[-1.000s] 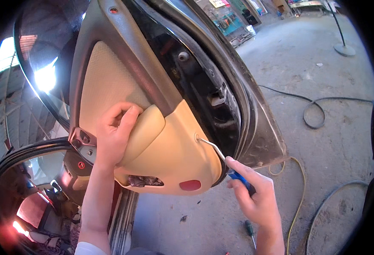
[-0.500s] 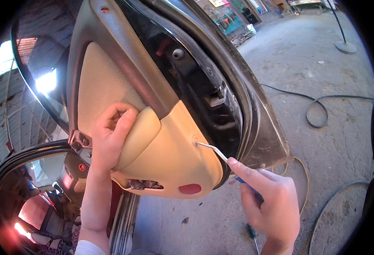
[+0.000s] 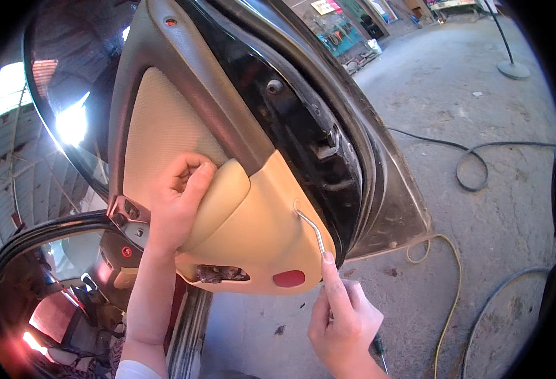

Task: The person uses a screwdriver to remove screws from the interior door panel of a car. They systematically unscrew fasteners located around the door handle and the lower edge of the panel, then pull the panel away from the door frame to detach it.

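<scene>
A car door stands open in front of me, its tan and brown trim panel [image 3: 272, 234] tilted. My left hand [image 3: 180, 199] is closed over the upper edge of the padded armrest [image 3: 226, 189], fingertips hidden behind it. In my right hand [image 3: 347, 319] is a hand tool with a bent metal shaft [image 3: 316, 232], its forefinger stretched along the shaft. The tip meets a small round recess [image 3: 296, 206] near the panel's edge. My fist hides the tool's handle. Beside the panel, bare black door metal [image 3: 309, 139] shows the latch.
A screwdriver [image 3: 379, 346] lies on the concrete floor behind my right hand. A yellow cord [image 3: 456, 278] and dark hoses [image 3: 470, 151] loop across the floor at right. The car's door opening [image 3: 51, 224] is at left. A stand with a round base [image 3: 513, 69] is far right.
My right hand has swung left and down, turning the tool's shaft more upright, its tip still at the recess. The left hand keeps its hold; the whole view has shifted slightly.
</scene>
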A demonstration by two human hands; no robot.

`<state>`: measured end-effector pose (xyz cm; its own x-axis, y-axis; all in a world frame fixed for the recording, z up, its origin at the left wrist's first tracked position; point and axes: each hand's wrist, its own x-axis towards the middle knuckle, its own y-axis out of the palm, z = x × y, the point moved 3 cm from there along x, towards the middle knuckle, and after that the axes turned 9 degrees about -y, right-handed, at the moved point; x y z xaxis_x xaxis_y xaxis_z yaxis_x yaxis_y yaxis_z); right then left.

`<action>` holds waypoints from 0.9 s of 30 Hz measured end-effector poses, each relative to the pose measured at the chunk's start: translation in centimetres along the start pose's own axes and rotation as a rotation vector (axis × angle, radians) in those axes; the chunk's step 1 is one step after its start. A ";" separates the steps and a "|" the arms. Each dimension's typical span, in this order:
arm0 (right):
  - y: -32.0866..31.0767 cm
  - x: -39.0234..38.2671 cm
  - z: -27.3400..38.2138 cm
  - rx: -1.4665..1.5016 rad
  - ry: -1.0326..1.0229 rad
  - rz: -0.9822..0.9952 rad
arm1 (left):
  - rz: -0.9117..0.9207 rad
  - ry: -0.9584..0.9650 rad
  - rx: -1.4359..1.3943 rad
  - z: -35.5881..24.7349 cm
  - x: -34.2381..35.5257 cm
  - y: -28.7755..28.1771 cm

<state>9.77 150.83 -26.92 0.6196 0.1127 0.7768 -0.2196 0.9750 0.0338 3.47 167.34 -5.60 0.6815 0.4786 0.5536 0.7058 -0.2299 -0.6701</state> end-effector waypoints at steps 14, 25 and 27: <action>2.7 -1.7 -0.6 0.084 0.044 -0.188 | 0.020 0.030 -0.001 0.1 -0.2 -0.4; 0.7 1.2 -1.7 0.341 0.104 -0.239 | -0.016 0.015 -0.006 0.3 -0.3 -0.5; 0.7 0.6 -1.4 0.373 0.043 -0.142 | -0.022 0.017 0.002 0.2 -0.3 -0.5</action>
<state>11.11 151.82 -27.30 0.6925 -0.0031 0.7214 -0.3827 0.8461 0.3711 2.90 167.54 -5.53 0.6691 0.4693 0.5762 0.7200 -0.2175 -0.6590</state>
